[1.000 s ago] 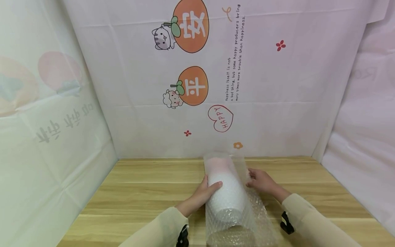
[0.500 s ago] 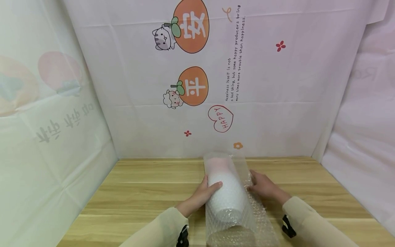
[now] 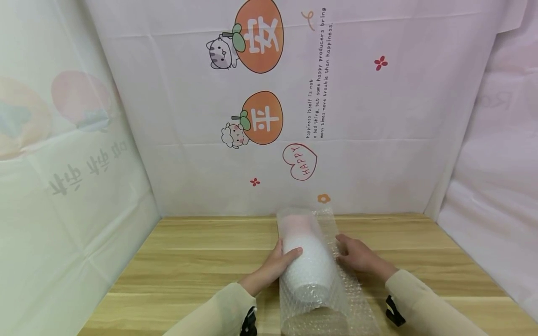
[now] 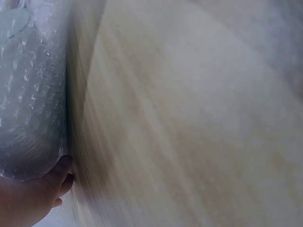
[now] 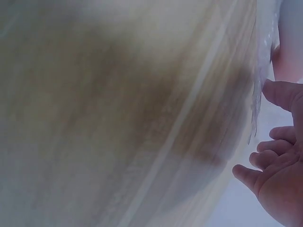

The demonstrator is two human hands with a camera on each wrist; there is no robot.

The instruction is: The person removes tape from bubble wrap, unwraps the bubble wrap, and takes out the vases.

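A smooth white vase-shaped object (image 3: pixel 308 261), pinkish toward its far end, lies under clear bubble wrap (image 3: pixel 361 303) on the wooden table. My left hand (image 3: pixel 275 266) holds it through the wrap, thumb on top and fingers around the left side. In the left wrist view, fingertips of the left hand (image 4: pixel 42 194) press along the lower edge of the bubble wrap (image 4: pixel 33 94). At the wrap's right side is my right hand (image 3: pixel 359 254). The right wrist view shows this hand (image 5: pixel 279 165) with its thumb touching the film edge and a gap between thumb and fingers.
The wooden tabletop (image 3: pixel 201 261) extends to both sides. White printed cloth (image 3: pixel 357 107) hangs behind it, with more cloth at the left and right. Both sleeves are cream, with a black strap (image 3: pixel 394 311) near the right wrist.
My right hand has shifted slightly toward me along the wrap's right edge, and its fingers have changed position. The left hand and the wrapped object stay in place.
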